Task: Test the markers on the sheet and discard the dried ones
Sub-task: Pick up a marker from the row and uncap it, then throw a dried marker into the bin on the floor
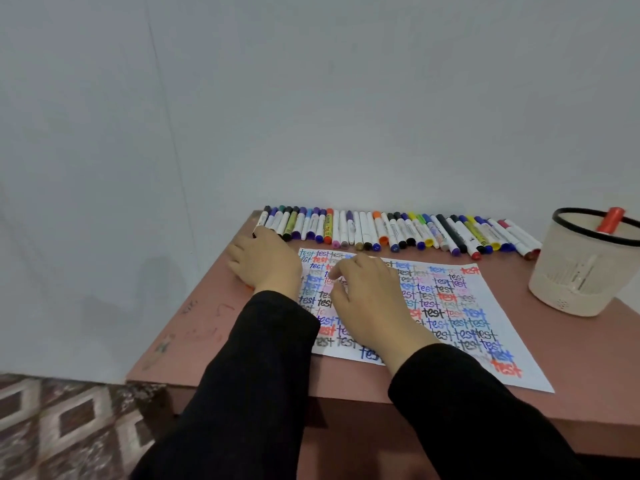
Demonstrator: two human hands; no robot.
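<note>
Capped coloured markers lay in 1 row behind the white paper sheet on the brown bench. The left hand covered the row's left end; whether it gripped anything I cannot tell. The right hand rested loosely curled on the sheet, probably steadying it. The cream plastic basket held 1 orange marker, presumably discarded

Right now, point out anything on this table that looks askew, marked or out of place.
Scribbles stain the table left of the sheet. The sheet lies askew to the table's front edge. The markers at the row's right end fan out slanted. One orange marker sticks out of the basket.
</note>
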